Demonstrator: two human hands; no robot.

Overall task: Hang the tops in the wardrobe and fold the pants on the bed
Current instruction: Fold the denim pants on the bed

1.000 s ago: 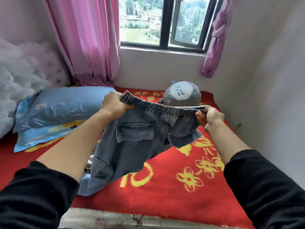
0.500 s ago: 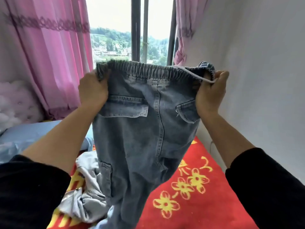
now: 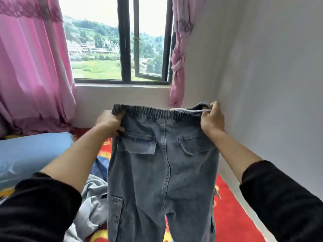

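The person holds a pair of jeans (image 3: 162, 172) up in the air above the bed (image 3: 236, 215), between the body and the window (image 3: 125, 49). The left hand (image 3: 109, 124) grips one end of the elastic waistband (image 3: 153, 111), fingers curled into the denim. The right hand (image 3: 212, 119) pinches the other end together with a white drawstring (image 3: 192, 111).

The right pinch looks slight and seems to take cord as much as cloth, so that corner could slip and drop. The legs hang over a grey garment (image 3: 90, 203) heaped on the bed. Lowered straight down, the jeans would likely land on the heap and fold lumpy or crooked.

The jeans hang upright, with the waistband on top, roughly level and running left to right. The back pockets face the person. The long axis runs vertically from waist to hems, and the hems fall below the picture's edge, unseen
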